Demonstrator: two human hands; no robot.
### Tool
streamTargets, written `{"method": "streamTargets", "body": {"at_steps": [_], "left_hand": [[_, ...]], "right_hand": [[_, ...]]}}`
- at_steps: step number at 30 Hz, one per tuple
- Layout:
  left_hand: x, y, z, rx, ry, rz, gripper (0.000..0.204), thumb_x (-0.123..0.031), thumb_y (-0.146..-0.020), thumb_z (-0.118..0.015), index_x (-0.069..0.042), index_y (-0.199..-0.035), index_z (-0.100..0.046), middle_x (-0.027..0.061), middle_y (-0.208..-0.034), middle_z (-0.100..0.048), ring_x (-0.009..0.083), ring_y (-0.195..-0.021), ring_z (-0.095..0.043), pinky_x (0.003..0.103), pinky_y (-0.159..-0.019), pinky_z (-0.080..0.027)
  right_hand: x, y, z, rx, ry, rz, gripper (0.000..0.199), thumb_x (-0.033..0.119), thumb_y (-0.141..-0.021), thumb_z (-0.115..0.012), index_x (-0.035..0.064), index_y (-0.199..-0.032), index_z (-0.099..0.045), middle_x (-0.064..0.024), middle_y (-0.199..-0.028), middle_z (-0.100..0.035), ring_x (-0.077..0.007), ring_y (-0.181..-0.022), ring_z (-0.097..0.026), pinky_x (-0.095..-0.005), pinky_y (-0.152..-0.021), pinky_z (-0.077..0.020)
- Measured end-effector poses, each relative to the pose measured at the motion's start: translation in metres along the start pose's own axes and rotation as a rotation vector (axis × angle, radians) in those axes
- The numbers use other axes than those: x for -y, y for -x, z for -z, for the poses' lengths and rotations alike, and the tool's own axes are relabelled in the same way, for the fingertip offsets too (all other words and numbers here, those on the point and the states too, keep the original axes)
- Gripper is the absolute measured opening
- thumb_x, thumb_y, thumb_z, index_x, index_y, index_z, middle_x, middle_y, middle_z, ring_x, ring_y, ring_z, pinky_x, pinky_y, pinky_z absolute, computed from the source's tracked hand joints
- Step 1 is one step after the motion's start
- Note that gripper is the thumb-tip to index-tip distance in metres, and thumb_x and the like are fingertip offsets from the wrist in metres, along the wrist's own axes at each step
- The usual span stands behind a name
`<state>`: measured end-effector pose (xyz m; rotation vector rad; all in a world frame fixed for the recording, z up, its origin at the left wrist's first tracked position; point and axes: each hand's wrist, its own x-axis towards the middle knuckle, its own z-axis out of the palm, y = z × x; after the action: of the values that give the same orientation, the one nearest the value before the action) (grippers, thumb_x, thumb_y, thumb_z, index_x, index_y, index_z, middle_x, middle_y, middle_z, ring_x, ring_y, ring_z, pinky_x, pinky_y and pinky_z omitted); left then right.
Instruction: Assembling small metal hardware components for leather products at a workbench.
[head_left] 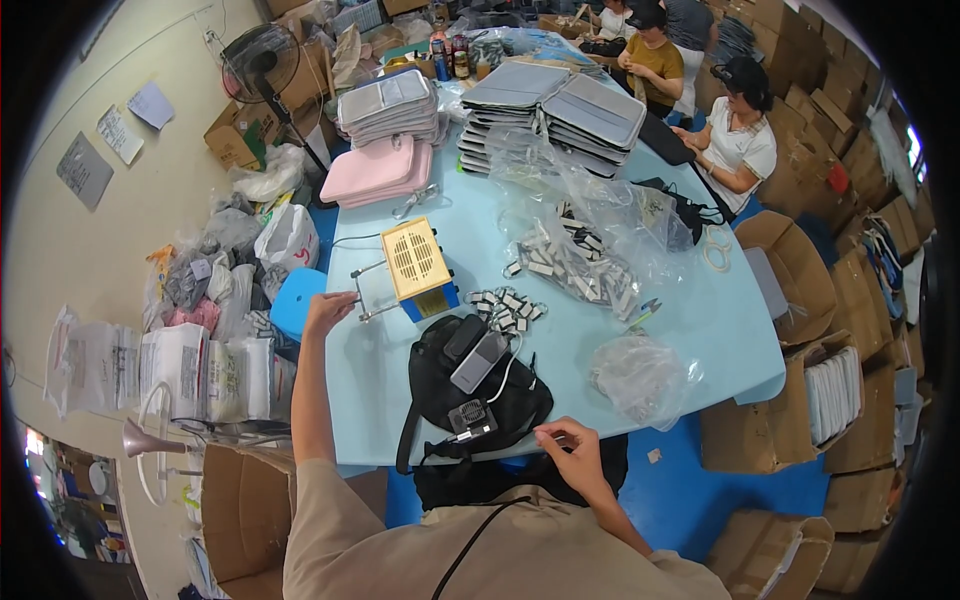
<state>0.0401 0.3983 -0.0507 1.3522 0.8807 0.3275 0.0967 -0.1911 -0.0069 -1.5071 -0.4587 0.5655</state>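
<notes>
My left hand (330, 312) reaches out with fingertips pinched together beside the metal rods (363, 292) that stick out from a yellow vented box (415, 258) with a blue lower part. What it pinches, if anything, is too small to tell. My right hand (572, 450) is near the table's front edge, just right of a black bag (430, 365). Its thumb and index finger are closed together; anything between them cannot be made out. On the bag lie a grey power bank (480, 362), a white cable (508, 375) and a small black device with a fan grille (472, 420).
Small grey-and-white pieces (505, 310) lie beside the box, with more under clear plastic (590, 250). Stacks of grey cases (595, 105) and pink cases (375, 170) stand farther back. A crumpled plastic bag (645, 380) lies at right. Co-workers (735, 140) sit at the far right; cardboard boxes (750, 420) flank the table.
</notes>
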Motion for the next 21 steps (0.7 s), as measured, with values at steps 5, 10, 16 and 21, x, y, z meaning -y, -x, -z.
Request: {"method": "streamTargets", "body": {"at_steps": [5, 10, 16, 21], "left_hand": [[0.006, 0.003, 0.048, -0.384, -0.437, -0.266, 0.03, -0.012, -0.081, -0.085, 0.01, -0.098, -0.076, 0.0099, -0.082, -0.075, 0.0136, -0.068, -0.069, 0.021, -0.061, -0.055], [-0.012, 0.055, 0.026, -0.386, -0.262, -0.38, 0.031, -0.014, -0.082, -0.085, 0.01, -0.099, -0.076, 0.0093, -0.085, -0.076, 0.0125, -0.071, -0.069, 0.023, -0.065, -0.055], [-0.043, 0.177, -0.038, -0.262, 0.042, -0.445, 0.031, -0.011, -0.091, -0.078, 0.007, -0.115, -0.072, 0.0067, -0.095, -0.074, 0.0106, -0.084, -0.068, 0.023, -0.081, -0.055], [-0.035, 0.256, -0.111, -0.104, 0.183, -0.448, 0.028, -0.006, -0.09, -0.077, 0.007, -0.114, -0.072, 0.0055, -0.092, -0.074, 0.0097, -0.082, -0.067, 0.023, -0.078, -0.052]], "right_hand": [[0.003, -0.001, -0.003, 0.029, -0.018, 0.02, 0.011, 0.008, -0.094, -0.073, 0.0, -0.101, -0.075, -0.0051, -0.092, -0.069, -0.0122, -0.082, -0.068, -0.0252, -0.074, -0.0527], [-0.001, 0.001, -0.002, 0.012, -0.018, -0.008, 0.01, 0.007, -0.094, -0.073, 0.0, -0.101, -0.075, -0.0049, -0.092, -0.069, -0.0123, -0.082, -0.068, -0.0253, -0.074, -0.0527], [-0.004, 0.004, -0.007, 0.036, -0.026, 0.003, 0.01, 0.006, -0.093, -0.073, 0.0004, -0.101, -0.075, -0.0047, -0.091, -0.069, -0.0117, -0.083, -0.068, -0.0255, -0.074, -0.0531], [0.012, -0.001, -0.025, 0.098, -0.03, 0.114, 0.01, 0.003, -0.092, -0.074, 0.0008, -0.102, -0.075, -0.0046, -0.091, -0.068, -0.011, -0.083, -0.066, -0.025, -0.074, -0.0532]]}}
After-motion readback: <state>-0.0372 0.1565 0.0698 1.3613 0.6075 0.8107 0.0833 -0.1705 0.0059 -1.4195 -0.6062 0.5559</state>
